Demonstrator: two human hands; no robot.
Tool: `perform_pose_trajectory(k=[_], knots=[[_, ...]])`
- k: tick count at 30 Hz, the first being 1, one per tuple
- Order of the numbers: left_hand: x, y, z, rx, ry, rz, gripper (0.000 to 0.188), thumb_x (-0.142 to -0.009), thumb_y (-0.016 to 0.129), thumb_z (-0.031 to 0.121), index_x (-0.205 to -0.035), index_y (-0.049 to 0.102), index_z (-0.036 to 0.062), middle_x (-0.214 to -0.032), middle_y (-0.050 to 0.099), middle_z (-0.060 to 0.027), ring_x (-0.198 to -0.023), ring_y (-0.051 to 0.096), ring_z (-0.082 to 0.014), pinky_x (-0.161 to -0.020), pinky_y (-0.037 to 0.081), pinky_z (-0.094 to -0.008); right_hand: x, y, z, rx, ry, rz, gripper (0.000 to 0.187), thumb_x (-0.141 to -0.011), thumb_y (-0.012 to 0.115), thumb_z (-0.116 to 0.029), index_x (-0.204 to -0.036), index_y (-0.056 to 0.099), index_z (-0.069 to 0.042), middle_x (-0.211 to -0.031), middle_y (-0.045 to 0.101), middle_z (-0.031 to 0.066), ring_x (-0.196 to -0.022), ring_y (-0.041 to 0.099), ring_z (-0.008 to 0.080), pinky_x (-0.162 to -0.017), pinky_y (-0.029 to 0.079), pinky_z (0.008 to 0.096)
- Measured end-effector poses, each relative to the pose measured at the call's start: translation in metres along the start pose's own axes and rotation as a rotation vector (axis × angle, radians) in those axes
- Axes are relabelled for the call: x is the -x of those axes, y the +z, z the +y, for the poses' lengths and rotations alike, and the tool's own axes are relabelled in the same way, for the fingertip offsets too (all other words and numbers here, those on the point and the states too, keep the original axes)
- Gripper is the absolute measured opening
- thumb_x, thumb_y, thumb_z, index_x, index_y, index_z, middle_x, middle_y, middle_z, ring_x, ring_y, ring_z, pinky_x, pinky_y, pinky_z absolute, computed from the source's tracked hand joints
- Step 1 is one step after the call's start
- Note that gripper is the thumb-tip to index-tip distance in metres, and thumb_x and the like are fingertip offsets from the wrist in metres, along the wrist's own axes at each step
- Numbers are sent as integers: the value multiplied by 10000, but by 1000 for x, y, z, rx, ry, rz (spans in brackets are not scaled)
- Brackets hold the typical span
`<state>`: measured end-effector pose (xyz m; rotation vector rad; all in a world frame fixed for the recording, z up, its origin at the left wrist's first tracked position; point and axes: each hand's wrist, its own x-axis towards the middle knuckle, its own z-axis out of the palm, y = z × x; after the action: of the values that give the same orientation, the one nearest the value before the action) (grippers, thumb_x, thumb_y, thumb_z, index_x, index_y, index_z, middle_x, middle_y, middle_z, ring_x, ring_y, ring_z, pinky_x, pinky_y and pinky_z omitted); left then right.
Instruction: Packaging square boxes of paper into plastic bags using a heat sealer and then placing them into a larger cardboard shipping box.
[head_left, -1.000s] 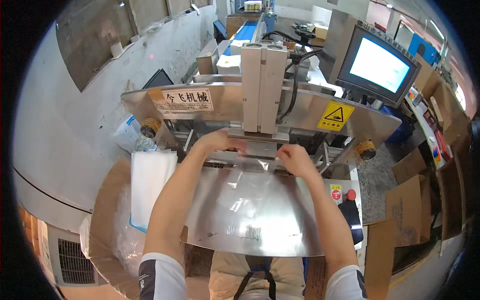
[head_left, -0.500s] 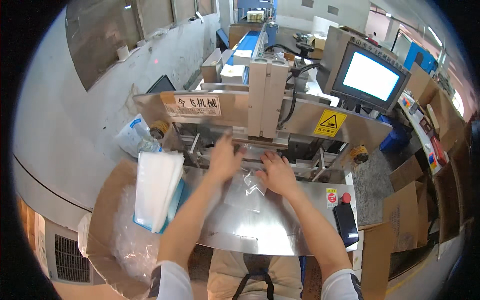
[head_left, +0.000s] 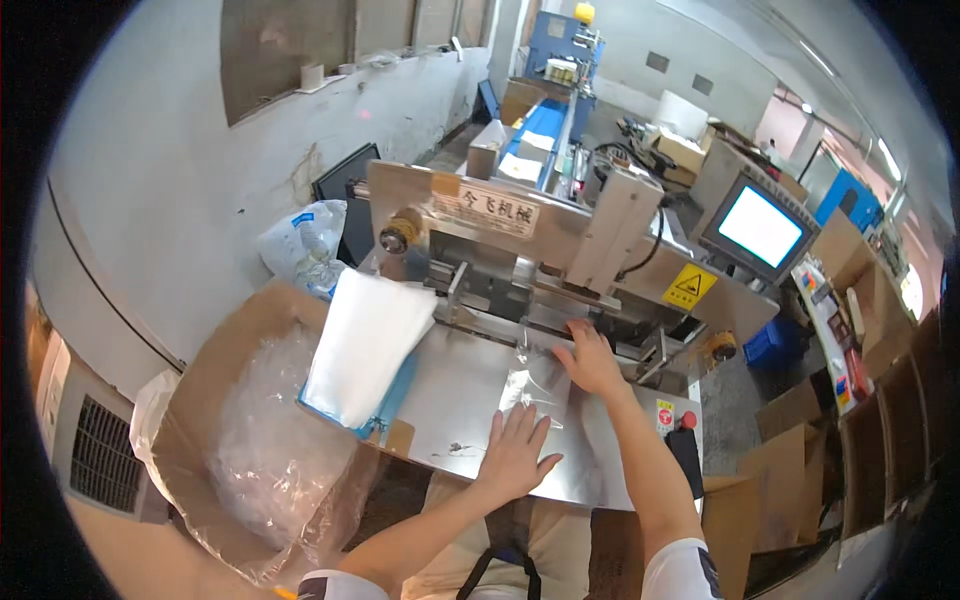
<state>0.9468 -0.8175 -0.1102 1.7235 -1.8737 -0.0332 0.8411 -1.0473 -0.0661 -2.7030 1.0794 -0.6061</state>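
Observation:
A see-through plastic bag point(head_left: 528, 380) lies on the steel table of a machine, its far end at the machine's slot. My left hand point(head_left: 515, 455) is flat with fingers spread at the bag's near end. My right hand point(head_left: 592, 362) rests by the bag's far right side, close under the machine's front bar point(head_left: 572, 300). Its fingers point forward and the thumb reaches left, fingers apart. Whether anything sits inside the bag is hard to see. Left of the table, a fanned stack of whitish plastic bags point(head_left: 365, 345) lies on a blue tray point(head_left: 398, 392).
A large cardboard box point(head_left: 185, 385) holding crumpled see-through plastic stands at the left. Across the machine runs a steel plate point(head_left: 425, 200), with a bright screen point(head_left: 760, 226) at right. A red button point(head_left: 688, 420) sits at the table's right edge. Behind, a blue conveyor point(head_left: 548, 125) carries white packets.
My left hand has drawn back from the machine's slot to the bag's near end and spread flat. My right hand stays near the slot. The view has turned and tilted.

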Motion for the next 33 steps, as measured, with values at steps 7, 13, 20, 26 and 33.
perform_pose_trajectory(k=[7, 13, 20, 26, 33], knots=[[3, -5, -1, 13, 7, 24, 631, -941, 588, 483, -1353, 551, 8, -1432, 469, -263, -1394, 365, -450, -1137, 236, -635, -2, 0, -4, 34, -18, 25, 608, -959, 589, -412, -1367, 462, 19, -1409, 505, 254, -1339, 456, 417, -1084, 358, 576], [3, -6, 6, -23, 18, 25, 567, -938, 604, 419, -1324, 558, 7, -1375, 530, -214, -1359, 410, -416, -1114, 272, -626, -9, -18, -11, 75, 45, 10, 617, -963, 577, -430, -1369, 460, 19, -1403, 511, 253, -1317, 477, 418, -1082, 354, 589], [2, -5, 4, 61, 14, -70, 587, -942, 613, 406, -1361, 522, 5, -1383, 511, -219, -1349, 410, -428, -1122, 257, -643, -17, -25, -12, 64, 114, -34, 629, -969, 541, -473, -1346, 492, 28, -1353, 551, 284, -1293, 503, 426, -1094, 341, 586], [1, -14, 6, 75, -123, 160, 767, -905, 666, 433, -1442, 392, -42, -1479, 343, -319, -1407, 292, -496, -1143, 213, -644, -23, -24, -12, 53, 89, 10, 651, -984, 506, -495, -1350, 498, 43, -1348, 555, 296, -1312, 487, 437, -1112, 317, 591], [5, -9, -3, 231, -254, 283, 818, -902, 660, 353, -1488, 278, -73, -1518, 283, -333, -1436, 239, -503, -1178, 149, -611, -24, -32, -13, 120, 140, -55, 671, -999, 471, -495, -1424, 449, 22, -1400, 516, 301, -1342, 460, 446, -1128, 293, 606]])
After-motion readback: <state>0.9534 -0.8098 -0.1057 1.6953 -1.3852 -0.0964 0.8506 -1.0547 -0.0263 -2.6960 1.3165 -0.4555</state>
